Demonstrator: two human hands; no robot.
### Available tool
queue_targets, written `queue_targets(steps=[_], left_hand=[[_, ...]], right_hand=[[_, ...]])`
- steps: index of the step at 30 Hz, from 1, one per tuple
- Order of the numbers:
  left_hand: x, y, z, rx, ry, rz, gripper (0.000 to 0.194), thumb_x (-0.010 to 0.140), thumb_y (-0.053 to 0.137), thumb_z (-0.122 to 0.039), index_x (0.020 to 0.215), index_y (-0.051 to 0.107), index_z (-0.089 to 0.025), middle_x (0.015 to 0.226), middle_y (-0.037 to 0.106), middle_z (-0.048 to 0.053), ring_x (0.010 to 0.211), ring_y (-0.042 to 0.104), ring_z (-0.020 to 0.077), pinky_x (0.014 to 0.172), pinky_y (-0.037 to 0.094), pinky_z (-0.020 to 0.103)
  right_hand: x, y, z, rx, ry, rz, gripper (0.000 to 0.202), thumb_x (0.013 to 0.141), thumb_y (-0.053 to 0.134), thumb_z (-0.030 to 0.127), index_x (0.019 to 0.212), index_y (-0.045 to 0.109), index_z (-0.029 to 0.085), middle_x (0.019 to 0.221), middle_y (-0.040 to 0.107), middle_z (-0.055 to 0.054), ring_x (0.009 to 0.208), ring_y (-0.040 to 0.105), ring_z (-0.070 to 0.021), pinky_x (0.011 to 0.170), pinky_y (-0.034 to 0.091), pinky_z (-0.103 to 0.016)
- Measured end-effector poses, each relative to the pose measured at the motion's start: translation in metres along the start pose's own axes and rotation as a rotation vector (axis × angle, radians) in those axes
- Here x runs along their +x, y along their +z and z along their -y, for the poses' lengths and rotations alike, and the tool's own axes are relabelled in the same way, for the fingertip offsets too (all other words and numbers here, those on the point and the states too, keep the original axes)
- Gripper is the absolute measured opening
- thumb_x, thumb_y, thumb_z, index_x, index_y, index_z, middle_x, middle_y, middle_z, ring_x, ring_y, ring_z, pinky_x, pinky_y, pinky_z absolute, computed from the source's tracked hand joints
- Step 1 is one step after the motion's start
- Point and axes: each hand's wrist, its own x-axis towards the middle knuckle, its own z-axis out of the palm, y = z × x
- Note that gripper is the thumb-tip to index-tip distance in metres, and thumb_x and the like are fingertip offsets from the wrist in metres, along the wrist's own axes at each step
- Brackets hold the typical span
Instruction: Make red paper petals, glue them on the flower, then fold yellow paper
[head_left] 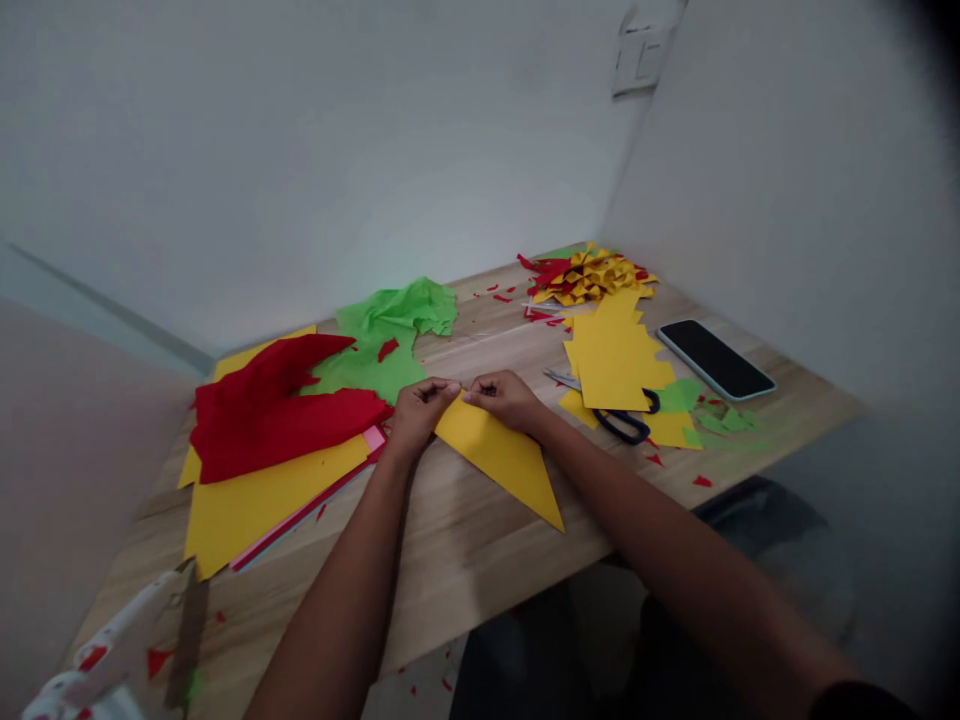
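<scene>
A folded piece of yellow paper (510, 462) lies at a slant over the middle of the wooden table, its pointed end toward the front edge. Both hands pinch its far end, with their fingertips close together. My left hand (424, 412) grips the corner from the left, thumb against the fingers. From the right, my right hand (504, 398) pinches the same end. The exact fold between the fingertips is too small to make out. Right of my right hand are scissors (626, 425) with dark handles, partly under a stack of yellow paper squares (616, 365).
Red crepe paper (277, 410) lies over yellow sheets (270, 505) at left, beside green crepe paper (382, 350). Folded yellow pieces (596, 275) are heaped at the back right. A phone (716, 360) rests near the right edge. A white glue gun (112, 635) sits front left.
</scene>
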Motion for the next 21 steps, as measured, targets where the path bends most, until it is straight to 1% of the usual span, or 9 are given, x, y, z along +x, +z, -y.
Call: queue_targets(steps=[3,5,9,13,15,17,19,21], left_hand=[[-0.0016,-0.0007,-0.0043,0.005,-0.032,0.044,0.038,0.058,0.087,-0.044,0.080,0.077,-0.015,0.070,0.073,0.004,0.058,0.063,0.0159,0.055,0.046,0.025],[-0.0015,-0.0018,-0.0050,0.006,-0.043,0.034,0.035,0.056,0.088,-0.041,0.074,0.076,-0.014,0.065,0.071,0.003,0.054,0.061,0.0150,0.052,0.045,0.024],[0.0008,-0.0030,-0.0026,-0.049,-0.032,-0.092,0.035,0.060,0.086,-0.045,0.073,0.073,-0.015,0.065,0.070,0.002,0.053,0.061,0.0141,0.052,0.046,0.025],[0.0025,-0.0016,-0.0016,-0.127,-0.025,-0.196,0.034,0.056,0.088,-0.040,0.070,0.070,-0.015,0.059,0.068,0.000,0.049,0.059,0.0131,0.051,0.047,0.025],[0.0031,-0.0010,-0.0011,-0.160,-0.012,-0.237,0.034,0.055,0.089,-0.038,0.069,0.070,-0.015,0.059,0.068,0.000,0.049,0.059,0.0127,0.051,0.047,0.025],[0.0038,-0.0012,-0.0004,-0.189,0.005,-0.270,0.033,0.054,0.089,-0.037,0.070,0.070,-0.015,0.060,0.068,0.000,0.051,0.060,0.0129,0.052,0.048,0.025],[0.0041,-0.0019,-0.0002,-0.221,0.028,-0.294,0.033,0.056,0.088,-0.037,0.072,0.070,-0.015,0.063,0.069,0.000,0.053,0.061,0.0131,0.055,0.049,0.025],[0.0036,-0.0024,-0.0013,-0.259,0.052,-0.299,0.035,0.058,0.087,-0.040,0.079,0.071,-0.017,0.068,0.070,0.000,0.059,0.064,0.0137,0.060,0.052,0.026]], right_hand=[[-0.0003,-0.0014,0.0007,-0.021,0.015,-0.013,0.036,0.076,0.062,0.050,0.068,0.062,0.015,0.062,0.050,0.003,0.060,0.043,-0.0116,0.057,0.030,-0.024],[-0.0010,-0.0021,0.0016,-0.033,0.033,-0.001,0.035,0.078,0.060,0.050,0.070,0.062,0.015,0.062,0.051,0.003,0.060,0.043,-0.0117,0.056,0.030,-0.024],[-0.0022,-0.0034,0.0024,-0.059,0.065,0.073,0.029,0.081,0.058,0.043,0.069,0.058,0.017,0.058,0.047,0.005,0.055,0.040,-0.0105,0.052,0.027,-0.023],[-0.0018,-0.0033,0.0004,-0.062,0.081,0.120,0.022,0.081,0.059,0.038,0.073,0.057,0.018,0.060,0.050,0.005,0.055,0.042,-0.0103,0.051,0.028,-0.022],[-0.0015,-0.0022,-0.0002,-0.060,0.090,0.115,0.022,0.082,0.057,0.039,0.076,0.058,0.017,0.062,0.053,0.004,0.056,0.045,-0.0108,0.052,0.030,-0.022],[-0.0016,-0.0012,0.0001,-0.062,0.096,0.108,0.024,0.082,0.057,0.040,0.075,0.059,0.017,0.061,0.054,0.004,0.055,0.046,-0.0111,0.051,0.030,-0.022],[-0.0017,-0.0007,0.0009,-0.071,0.093,0.091,0.024,0.080,0.059,0.040,0.070,0.058,0.017,0.057,0.051,0.005,0.053,0.043,-0.0108,0.050,0.028,-0.023],[-0.0013,-0.0012,0.0010,-0.081,0.080,0.040,0.024,0.079,0.060,0.039,0.067,0.056,0.018,0.054,0.047,0.006,0.052,0.040,-0.0106,0.050,0.026,-0.023]])
